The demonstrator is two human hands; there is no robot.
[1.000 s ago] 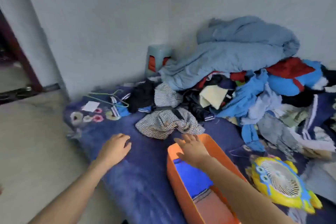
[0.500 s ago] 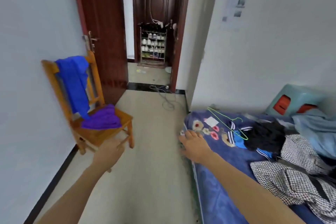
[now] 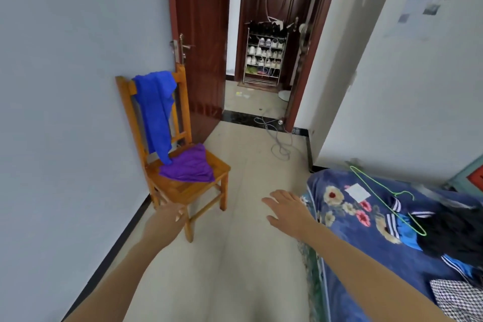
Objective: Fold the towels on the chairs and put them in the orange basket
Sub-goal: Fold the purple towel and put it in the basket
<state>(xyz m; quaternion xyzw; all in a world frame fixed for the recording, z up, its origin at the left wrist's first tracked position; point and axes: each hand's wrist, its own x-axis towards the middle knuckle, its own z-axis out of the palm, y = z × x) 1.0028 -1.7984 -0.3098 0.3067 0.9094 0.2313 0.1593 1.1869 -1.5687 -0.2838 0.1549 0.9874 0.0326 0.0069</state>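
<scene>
A wooden chair (image 3: 183, 191) stands against the left wall. A blue towel (image 3: 156, 110) hangs over its backrest, and a purple towel (image 3: 189, 166) lies crumpled on its seat. My left hand (image 3: 164, 222) reaches toward the chair's front edge, fingers relaxed and holding nothing. My right hand (image 3: 286, 209) hovers open over the floor, just left of the bed corner. The orange basket is out of view.
A bed with a blue floral blanket (image 3: 350, 217) fills the lower right, with a green hanger (image 3: 384, 196), dark clothes (image 3: 454, 230) and a checked garment (image 3: 454, 298) on it. Beyond, a doorway leads to a shoe rack (image 3: 265, 57). A cable (image 3: 277, 138) lies on the tiled floor.
The view swung left from the bed and orange basket to the chair. Both hands left the basket and blanket and now reach out toward the chair, closer than half a second ago.
</scene>
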